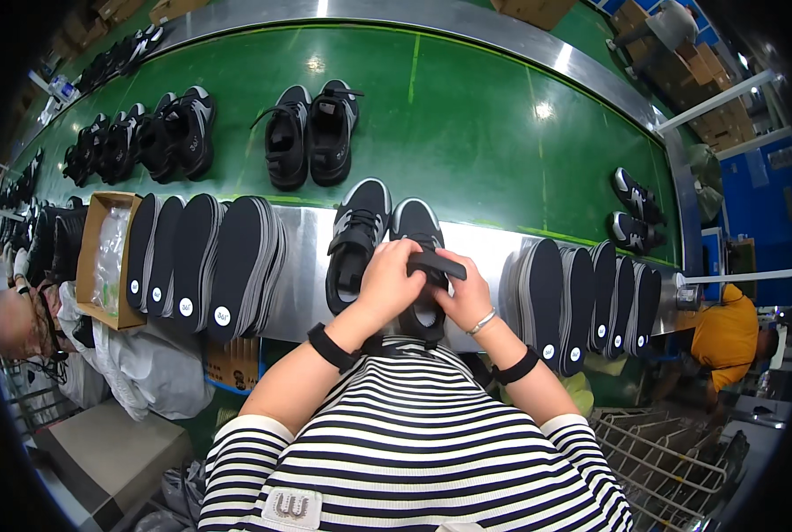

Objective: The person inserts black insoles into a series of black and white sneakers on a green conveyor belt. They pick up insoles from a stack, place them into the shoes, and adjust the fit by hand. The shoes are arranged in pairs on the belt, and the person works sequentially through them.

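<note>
Two black sneakers with grey toes stand side by side on the metal edge before me. Over the right sneaker (pixel 420 222), my left hand (pixel 389 277) and my right hand (pixel 465 297) hold a dark strap (pixel 438 263) raised above its opening. My left fingers are closed at the strap's left end; my right thumb and fingers close near its right end. The left sneaker (pixel 361 213) stands close beside my left hand, its strap lying across the upper. The right sneaker's heel is partly hidden by my hands.
Stacks of black insoles (pixel 250 257) lie to the left, beside a cardboard box (pixel 103 257) of clear plastic bags. More insole stacks (pixel 542 293) lie right. A green conveyor belt (pixel 494 133) carries several sneakers (pixel 312 133). A person in a yellow shirt (pixel 729 337) is at far right.
</note>
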Demonstrator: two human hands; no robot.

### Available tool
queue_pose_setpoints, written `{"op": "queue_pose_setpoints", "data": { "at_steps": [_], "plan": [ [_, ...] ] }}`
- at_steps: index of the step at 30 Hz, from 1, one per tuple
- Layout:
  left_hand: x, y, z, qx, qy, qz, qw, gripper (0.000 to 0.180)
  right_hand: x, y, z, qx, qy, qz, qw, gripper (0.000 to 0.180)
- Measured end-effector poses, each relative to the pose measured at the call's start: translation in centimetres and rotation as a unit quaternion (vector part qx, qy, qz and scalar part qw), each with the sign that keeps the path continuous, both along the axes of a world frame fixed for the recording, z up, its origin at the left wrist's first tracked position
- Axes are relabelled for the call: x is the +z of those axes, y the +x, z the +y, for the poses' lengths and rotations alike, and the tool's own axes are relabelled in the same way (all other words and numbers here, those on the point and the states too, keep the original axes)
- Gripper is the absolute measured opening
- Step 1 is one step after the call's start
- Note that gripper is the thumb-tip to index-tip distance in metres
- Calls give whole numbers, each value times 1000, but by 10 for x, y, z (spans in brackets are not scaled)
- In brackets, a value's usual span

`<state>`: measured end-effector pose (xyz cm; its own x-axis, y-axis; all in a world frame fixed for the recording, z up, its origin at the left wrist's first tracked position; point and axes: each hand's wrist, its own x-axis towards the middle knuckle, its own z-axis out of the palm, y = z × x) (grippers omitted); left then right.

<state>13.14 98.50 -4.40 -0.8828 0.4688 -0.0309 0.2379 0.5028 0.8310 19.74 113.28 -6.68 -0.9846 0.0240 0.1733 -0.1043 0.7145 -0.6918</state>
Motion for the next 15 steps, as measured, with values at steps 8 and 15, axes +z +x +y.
{"op": "queue_pose_setpoints", "data": {
  "at_steps": [8, 15],
  "plan": [
    [-25, -10, 6, 76, 73, -171, 980, 31, -19, -22, 25, 27, -350, -184, 918, 19],
    [-21, -8, 7, 60, 52, -184, 980, 34, 13, -9, 7, -31, 1, 61, 998, 24]
  ]
}}
